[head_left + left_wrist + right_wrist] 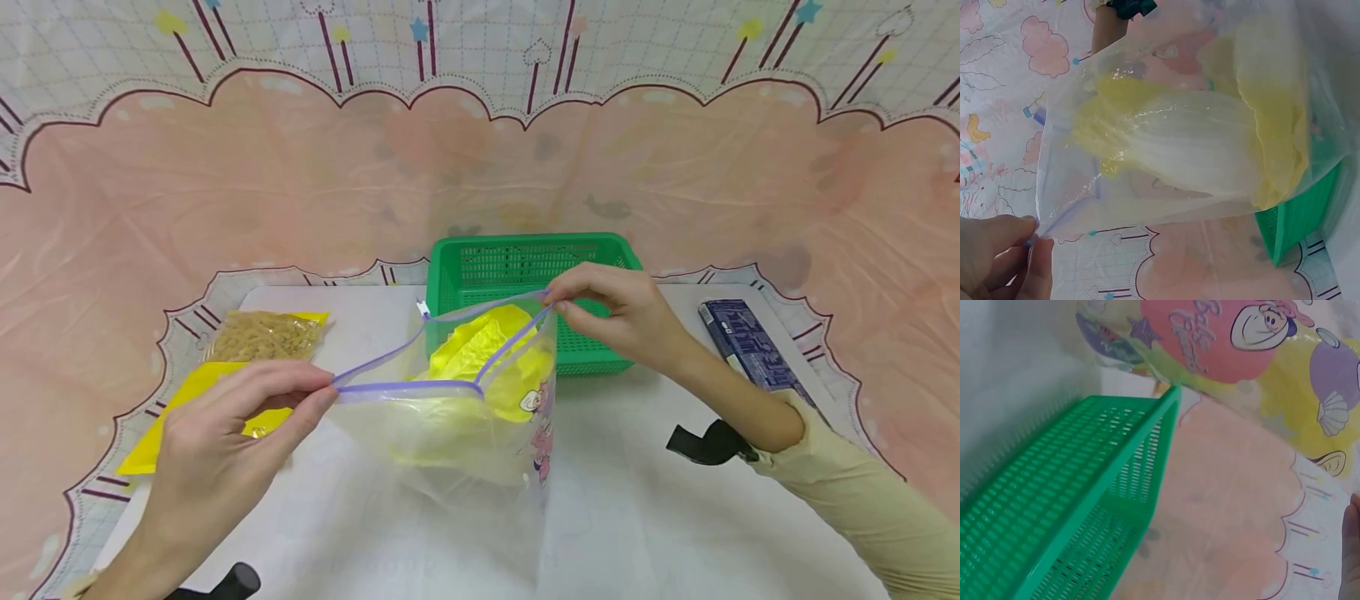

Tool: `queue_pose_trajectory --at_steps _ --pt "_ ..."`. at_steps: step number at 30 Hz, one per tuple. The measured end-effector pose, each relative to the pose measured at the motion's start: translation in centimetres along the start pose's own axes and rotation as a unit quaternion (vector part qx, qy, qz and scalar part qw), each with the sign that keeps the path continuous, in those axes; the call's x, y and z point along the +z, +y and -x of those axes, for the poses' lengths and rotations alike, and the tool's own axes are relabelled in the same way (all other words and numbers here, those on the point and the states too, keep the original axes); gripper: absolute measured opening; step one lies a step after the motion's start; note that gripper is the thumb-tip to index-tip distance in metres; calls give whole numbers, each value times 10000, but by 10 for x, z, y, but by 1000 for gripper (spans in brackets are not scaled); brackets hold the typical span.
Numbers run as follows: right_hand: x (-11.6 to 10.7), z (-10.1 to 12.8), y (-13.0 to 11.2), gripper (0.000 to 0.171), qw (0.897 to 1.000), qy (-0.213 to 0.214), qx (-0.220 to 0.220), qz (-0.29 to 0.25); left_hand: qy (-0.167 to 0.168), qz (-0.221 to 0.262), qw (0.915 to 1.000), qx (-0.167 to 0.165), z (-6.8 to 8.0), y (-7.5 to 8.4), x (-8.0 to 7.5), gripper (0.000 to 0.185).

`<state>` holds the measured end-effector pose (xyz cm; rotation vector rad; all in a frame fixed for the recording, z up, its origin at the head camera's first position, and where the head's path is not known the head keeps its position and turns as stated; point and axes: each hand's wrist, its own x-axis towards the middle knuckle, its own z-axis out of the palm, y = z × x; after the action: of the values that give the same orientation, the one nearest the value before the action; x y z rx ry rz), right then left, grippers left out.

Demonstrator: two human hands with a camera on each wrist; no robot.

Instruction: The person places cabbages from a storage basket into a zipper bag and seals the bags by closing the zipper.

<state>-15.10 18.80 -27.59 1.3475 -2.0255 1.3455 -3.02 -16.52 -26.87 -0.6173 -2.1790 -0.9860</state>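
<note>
Clear zip bag (465, 400) hung stretched between both hands, zip line running left-right. Left hand (225, 433) pinched its near-left corner; right hand (622, 312) pinched the far-right end, green basket (525, 258) just behind.

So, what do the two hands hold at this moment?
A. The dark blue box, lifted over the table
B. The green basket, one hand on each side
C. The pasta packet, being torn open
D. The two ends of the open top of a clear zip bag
D: the left hand and the right hand each pinch one end of the purple zip strip of the clear bag, whose mouth stands open in front of the green basket.
</note>
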Motion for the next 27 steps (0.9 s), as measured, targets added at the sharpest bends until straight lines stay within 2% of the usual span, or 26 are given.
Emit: queue_pose_trajectory --at_steps 4,8,10,12,13,14,15,17,19,20,22,25,27 --pt "3 0 0 31 9997 97 117 -200 -151 88 9998 -117 1 1 0 42" --pt "5 1 0 30 9990 163 210 -351 -345 383 9985 -163 2 0 0 41" --pt "6 1 0 31 9986 193 233 -428 -668 672 9948 -369 3 -1 0 41" --pt "7 0 0 30 9981 212 246 -532 -1251 1112 9829 -765 4 -3 0 42" --pt "8 0 0 30 9977 214 240 -595 -1634 1358 9721 -993 4 -4 0 43" --pt "9 0 0 28 9974 213 236 -653 -2043 1633 9568 -1271 4 -6 0 47" --pt "9 -1 -1 26 9971 200 241 -700 -2452 1915 9379 -1533 4 -8 1 52" --pt "12 -2 -2 21 9968 152 230 -746 -3238 2404 8944 -1935 3 -13 3 67" --pt "14 -2 -3 18 9968 64 208 -766 -3856 2766 8545 -2114 2 -18 7 82" --pt "15 -2 -4 17 9970 19 203 -743 -4083 2920 8375 -2159 1 -20 9 89" --pt "16 -2 -5 17 9970 -61 178 -747 -4415 3144 8144 -2071 0 -24 14 98" --pt "18 -3 -6 17 9968 -122 138 -780 -4718 3376 7901 -1980 -3 -27 20 97" --pt "18 -3 -6 16 9966 -123 110 -811 -4827 3439 7797 -2020 -4 -28 22 88"
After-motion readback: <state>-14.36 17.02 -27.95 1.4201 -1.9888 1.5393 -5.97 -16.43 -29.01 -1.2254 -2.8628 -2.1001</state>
